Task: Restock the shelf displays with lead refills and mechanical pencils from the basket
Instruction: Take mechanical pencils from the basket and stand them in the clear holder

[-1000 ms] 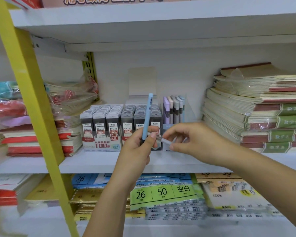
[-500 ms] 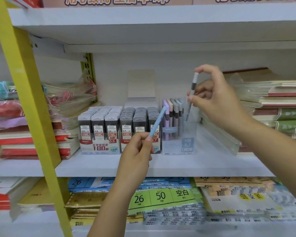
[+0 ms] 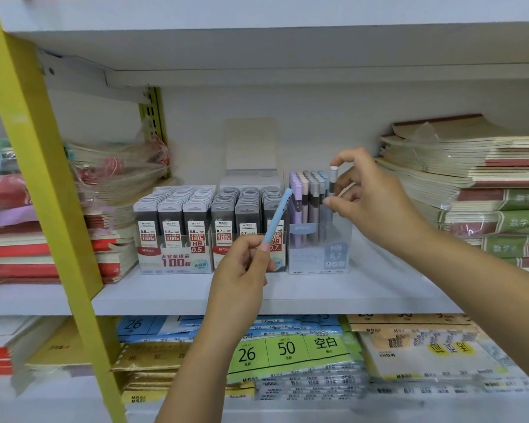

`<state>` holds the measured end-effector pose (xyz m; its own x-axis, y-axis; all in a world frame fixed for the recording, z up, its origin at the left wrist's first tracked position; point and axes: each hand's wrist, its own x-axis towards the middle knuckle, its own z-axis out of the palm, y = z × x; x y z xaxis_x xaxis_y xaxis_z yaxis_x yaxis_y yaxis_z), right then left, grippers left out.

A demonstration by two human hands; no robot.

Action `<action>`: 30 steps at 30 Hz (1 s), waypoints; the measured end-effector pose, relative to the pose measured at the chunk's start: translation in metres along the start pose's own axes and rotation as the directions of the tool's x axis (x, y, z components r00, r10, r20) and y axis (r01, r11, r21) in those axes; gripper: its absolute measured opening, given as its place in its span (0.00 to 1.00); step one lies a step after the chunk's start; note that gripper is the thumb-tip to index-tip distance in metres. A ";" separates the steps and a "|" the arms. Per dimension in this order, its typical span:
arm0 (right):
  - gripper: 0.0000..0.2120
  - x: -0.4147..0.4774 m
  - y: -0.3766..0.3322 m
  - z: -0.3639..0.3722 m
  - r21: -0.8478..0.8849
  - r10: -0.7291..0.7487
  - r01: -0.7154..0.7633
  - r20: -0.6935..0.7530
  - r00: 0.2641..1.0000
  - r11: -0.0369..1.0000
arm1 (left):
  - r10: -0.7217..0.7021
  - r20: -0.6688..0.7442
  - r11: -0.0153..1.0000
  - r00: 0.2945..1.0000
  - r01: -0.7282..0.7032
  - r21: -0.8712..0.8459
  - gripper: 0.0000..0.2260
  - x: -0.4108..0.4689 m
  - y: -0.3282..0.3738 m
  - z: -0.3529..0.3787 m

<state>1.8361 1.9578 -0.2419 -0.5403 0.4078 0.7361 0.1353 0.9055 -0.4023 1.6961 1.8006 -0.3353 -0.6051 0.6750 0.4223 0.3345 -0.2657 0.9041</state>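
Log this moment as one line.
phase: restocking pencils | right hand: pinches grey mechanical pencil, upright at display box's right end | left hand: holds blue mechanical pencil, tilted, before lead refill boxes

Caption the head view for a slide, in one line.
Right hand pinches a grey pencil upright at the clear pencil box; left hand grips a blue pencil before the lead refill displays.

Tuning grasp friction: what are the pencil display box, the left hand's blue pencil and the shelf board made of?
Pencil display box: clear, slightly frosted plastic; the pencils show through its wall. Blue pencil: likely matte plastic, even pastel colour, no glare. Shelf board: white, smooth, painted metal or laminate; cannot tell which.
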 end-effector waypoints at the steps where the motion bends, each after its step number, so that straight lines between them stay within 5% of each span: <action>1: 0.24 0.000 -0.001 0.001 -0.003 -0.001 0.001 -0.001 1.000 1.000 | 0.000 -0.001 1.000 1.000 0.000 0.001 0.07 0.000 0.000 0.000; 11: 0.18 -0.006 0.008 0.019 -0.258 -0.022 0.024 0.010 1.000 0.966 | -0.002 -0.012 1.000 1.000 0.002 0.007 0.08 -0.002 0.001 -0.003; 16: 0.15 -0.007 0.003 0.012 -0.249 0.036 -0.045 -0.039 0.999 0.967 | -0.034 -0.037 0.999 0.999 0.035 0.025 0.07 -0.009 0.009 -0.004; 19: 0.15 -0.016 -0.013 0.003 -0.056 0.030 -0.034 -0.058 0.998 0.998 | -0.025 -0.012 0.999 1.000 0.025 0.048 0.08 -0.012 0.018 -0.007; 24: 0.11 -0.030 -0.029 0.004 0.172 0.041 -0.084 0.238 0.970 0.982 | 0.005 0.073 0.989 0.997 -0.016 0.148 0.09 -0.005 0.038 -0.006; 30: 0.10 -0.046 -0.014 -0.014 0.271 0.154 -0.212 0.219 0.963 0.939 | -0.071 0.048 0.972 0.996 0.079 -0.222 0.08 0.006 0.052 -0.004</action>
<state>1.8707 1.9275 -0.2626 -0.6816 0.5067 0.5279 0.0161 0.7317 -0.6815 1.7071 1.7875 -0.2855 -0.5920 0.7241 0.3538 0.1162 -0.3577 0.9266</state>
